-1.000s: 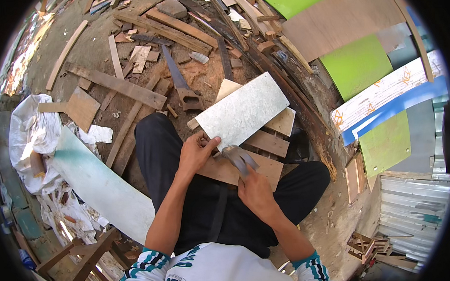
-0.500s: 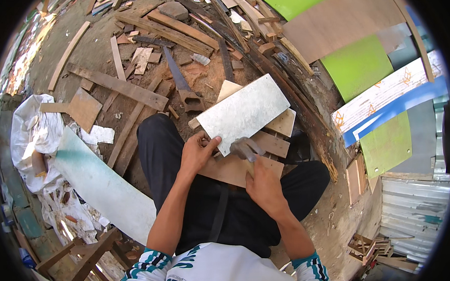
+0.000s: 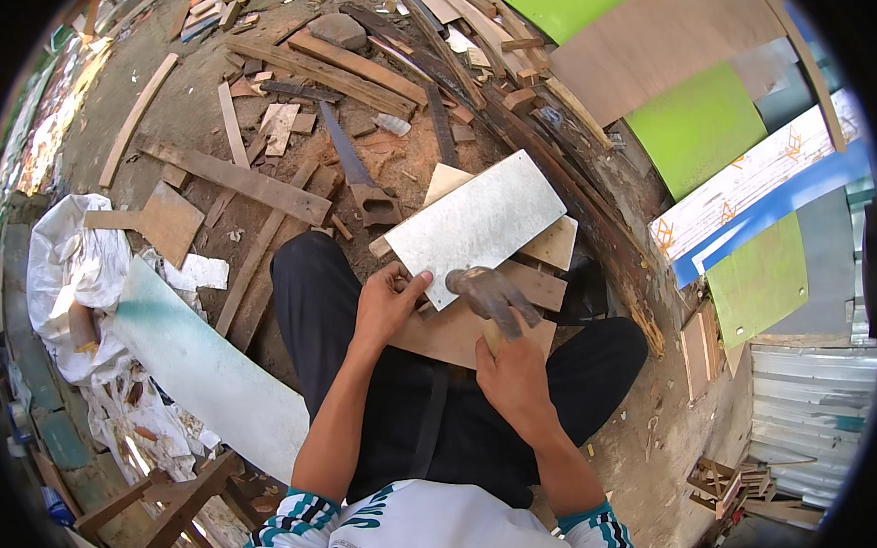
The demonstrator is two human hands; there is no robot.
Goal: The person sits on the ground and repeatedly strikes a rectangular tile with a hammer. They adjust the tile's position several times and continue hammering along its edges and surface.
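A pale, speckled rectangular sheet (image 3: 485, 219) lies tilted over several wooden pieces in front of my lap. My left hand (image 3: 389, 303) grips its near left edge, thumb on top and fingers curled; whatever lies under the fingers is hidden. In my right hand (image 3: 514, 376) is a claw hammer (image 3: 491, 296), its worn metal head above the sheet's near corner and its wooden handle inside my closed fingers. Below the sheet show a thin brown board (image 3: 450, 332) across my lap, a wooden slat (image 3: 534, 286) and a paler wood piece (image 3: 555, 243).
A handsaw (image 3: 356, 171) lies on the dirt beyond my left knee, among planks (image 3: 237, 175) and offcuts. A long curved pale sheet (image 3: 200, 355) and a white sack (image 3: 76, 258) are at left. Green panels (image 3: 699, 130) and corrugated metal (image 3: 815, 396) stand at right.
The hammer head has risen off the sheet's near corner and looks larger and sharper. My left hand keeps its place on the sheet. The whole view has shifted slightly.
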